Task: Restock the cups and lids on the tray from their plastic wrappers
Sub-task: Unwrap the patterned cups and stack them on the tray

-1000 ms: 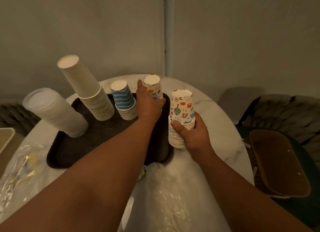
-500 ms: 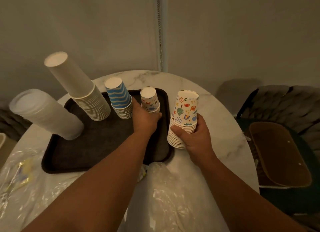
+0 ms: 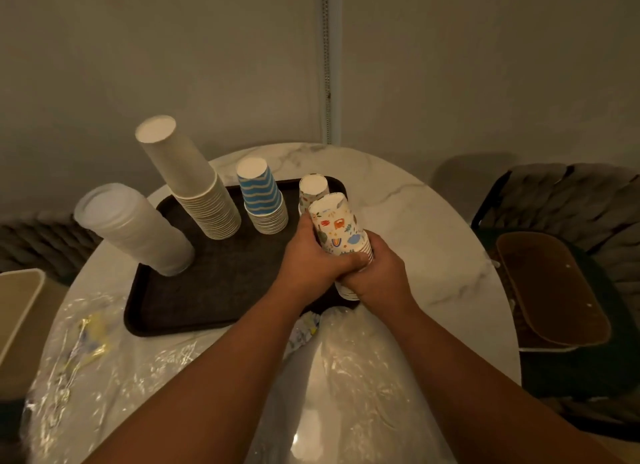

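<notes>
Hands: left hand [image 3: 306, 256] and right hand [image 3: 375, 276] both wrapped around the printed cup stack [image 3: 337, 226], held at the tray [image 3: 207, 290] edge.
Done: further left, three cup stacks and lid stack [image 3: 133, 228] stand on tray.
Remaining: set held stack down; empty wrappers [image 3: 346, 377] lie on counter [image 3: 433, 221], nearer than the hands.

Round marble table [image 3: 408, 200] w/ dark tray [image 3: 194, 311] on it, plus crumpled plastic wrappers [image 3: 349, 370] at near edge.

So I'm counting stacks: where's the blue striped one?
Head view: the blue striped stack stands at the tray's back, between the plain white stack and the small patterned stack.
</notes>
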### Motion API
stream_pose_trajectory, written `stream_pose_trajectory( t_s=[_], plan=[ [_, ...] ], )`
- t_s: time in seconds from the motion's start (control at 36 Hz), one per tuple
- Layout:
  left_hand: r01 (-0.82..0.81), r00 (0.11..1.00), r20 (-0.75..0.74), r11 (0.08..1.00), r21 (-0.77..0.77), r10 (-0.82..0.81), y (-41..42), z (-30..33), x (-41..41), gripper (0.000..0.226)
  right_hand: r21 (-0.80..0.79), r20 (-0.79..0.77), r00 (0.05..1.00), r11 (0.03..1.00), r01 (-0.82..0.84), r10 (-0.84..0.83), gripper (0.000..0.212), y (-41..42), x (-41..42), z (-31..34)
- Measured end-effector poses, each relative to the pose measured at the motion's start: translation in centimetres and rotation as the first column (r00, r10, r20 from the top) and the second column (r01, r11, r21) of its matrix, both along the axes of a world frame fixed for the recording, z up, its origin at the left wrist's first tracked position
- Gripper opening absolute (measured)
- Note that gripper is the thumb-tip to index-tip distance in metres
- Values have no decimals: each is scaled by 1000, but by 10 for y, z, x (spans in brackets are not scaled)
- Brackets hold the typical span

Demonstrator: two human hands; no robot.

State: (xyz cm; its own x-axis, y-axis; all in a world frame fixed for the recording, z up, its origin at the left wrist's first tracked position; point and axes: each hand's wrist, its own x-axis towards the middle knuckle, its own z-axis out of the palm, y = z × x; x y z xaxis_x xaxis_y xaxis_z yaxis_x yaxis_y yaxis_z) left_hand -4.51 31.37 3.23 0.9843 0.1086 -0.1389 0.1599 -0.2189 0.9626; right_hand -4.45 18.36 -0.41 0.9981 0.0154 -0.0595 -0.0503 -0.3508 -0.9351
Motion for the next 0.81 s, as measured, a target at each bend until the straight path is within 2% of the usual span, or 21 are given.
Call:
stream_pose_trajectory(
  t_s=[0.08, 0.17, 0.22, 0.33, 0.39, 0.47, 0.56, 0.67, 0.81],
  plan=[
    [-41, 999, 2, 999, -16, 42, 6, 1, -1, 82, -2, 5, 1000, 1000, -15, 15, 63, 6, -4, 7],
    [-110, 994, 6, 984, -141, 112, 12, 5, 3, 69, -1, 25, 999, 1000, -23, 23, 59, 9, -7, 12],
    [-107, 994, 2, 980, -165, 109, 14, 10, 6, 65, 17, 18, 1000, 1000, -19, 18, 55, 9, -10, 13],
    [-25, 1000, 7, 989, -143, 26, 11, 12, 11, 79, 43, 20, 1000, 999, -1, 0, 52, 8, -11, 12],
    [-39, 999, 6, 987, -156, 40, 9, 14, 14, 86, 48, 15, 1000, 999, 13, -14, 51, 8, -9, 12],
    [-97, 994, 27, 983, -156, 103, 9, 21, 26, 79, 21, 0, 999, 999, 36, -36, 53, 3, -5, 10],
    [-204, 973, 90, 976, -81, 211, 10, 35, 48, 66, -24, -12, 998, 998, 66, -66, 56, -5, -1, 8],
    [-339, 929, 179, 939, 61, 324, 9, 42, 79, 77, -15, -22, 996, 996, 89, -89, 54, -14, 8, 9],
    [-380, 914, 228, 905, 189, 336, 4, 24, 102, 79, 14, -13, 995, 995, 100, -100, 55, -23, 19, 9]
  ],
)
